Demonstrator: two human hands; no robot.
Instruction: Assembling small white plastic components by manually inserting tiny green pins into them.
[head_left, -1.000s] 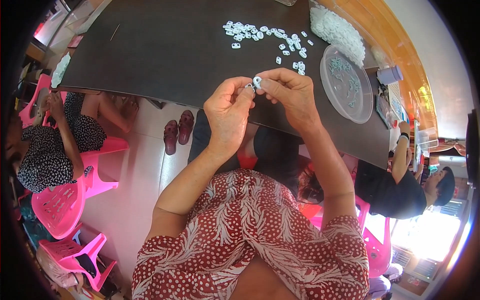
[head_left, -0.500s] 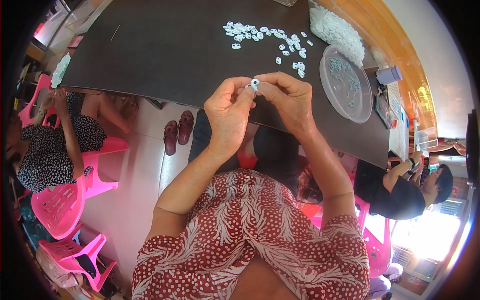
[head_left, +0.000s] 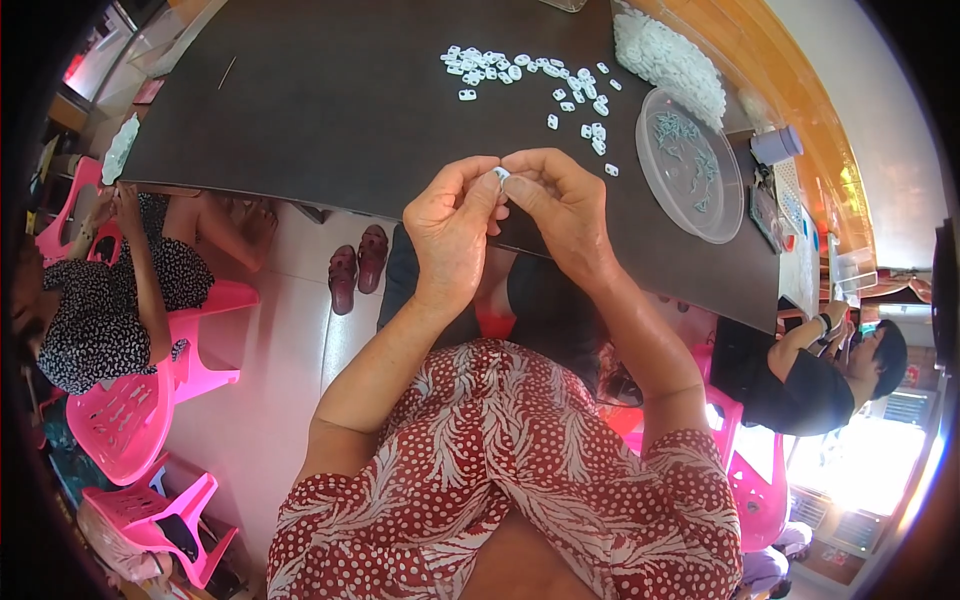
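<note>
A small white plastic piece [head_left: 502,174] is pinched between the fingertips of both hands, just above the table's near edge. Thumb and forefinger of my left hand [head_left: 450,230] close on it from the left. From the right, my right hand [head_left: 562,220] grips it the same way, its fingers curled. Most of the piece is covered by the fingertips. Beyond the hands, many loose white pieces with holes [head_left: 480,66] lie scattered on the dark table [head_left: 330,110]. One single white piece [head_left: 611,170] rests just right of my right hand.
A round clear tray [head_left: 654,190] with small grey-green parts stands at the right. Behind it lies a clear bag of white pieces [head_left: 668,65], with a lilac cup [head_left: 777,146] nearby. People sit at left and right; pink chairs [head_left: 120,420] stand at left.
The white piece showed more between the fingertips before; the fingers now cover most of it. My right hand has shifted slightly left, and a loose white piece beside it has come into sight.
</note>
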